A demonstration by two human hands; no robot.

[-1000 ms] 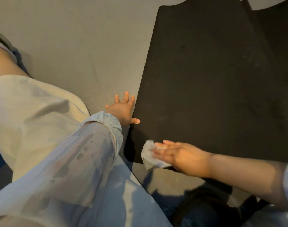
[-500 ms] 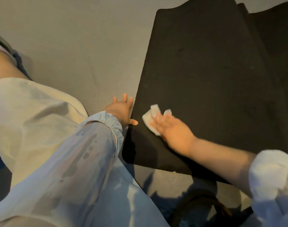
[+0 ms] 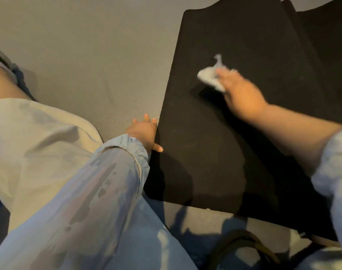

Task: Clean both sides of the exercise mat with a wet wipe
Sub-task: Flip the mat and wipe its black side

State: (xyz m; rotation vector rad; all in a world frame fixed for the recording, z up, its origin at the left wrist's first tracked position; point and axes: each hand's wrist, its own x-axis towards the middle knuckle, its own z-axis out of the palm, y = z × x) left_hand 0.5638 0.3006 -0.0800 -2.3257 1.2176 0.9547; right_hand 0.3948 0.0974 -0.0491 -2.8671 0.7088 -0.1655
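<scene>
Since a second ago, only the wiping side has really travelled; at the left, the left hand point(image 3: 144, 133) sits where it was, fingers spread flat on the grey textured floor point(image 3: 88, 55) with the thumb reaching onto the near left edge of the black foam exercise mat point(image 3: 234, 143), open and gripping nothing, its pale blue sleeve point(image 3: 115, 168) leaning over a beige-clad knee. That brace looks useful: a mat this light would probably creep under a hard stroke, so keeping weight on that edge is sensible. Moving right, the mat lies flat on the floor with its far end folded or overlapped at the upper right. On its middle, the crumpled white wet wipe point(image 3: 210, 76) is pressed under the fingers of the right hand point(image 3: 242, 94), which is blurred by motion, so whether the fingers lie flat on the wipe or curl round it cannot be told. To do this pass well, I would judge long overlapping strokes with the wipe spread wider, since bunched up it covers little surface. Compared with a second ago, the wipe has gone from the near edge of the mat up toward its centre, and the right forearm stretches farther out.
</scene>
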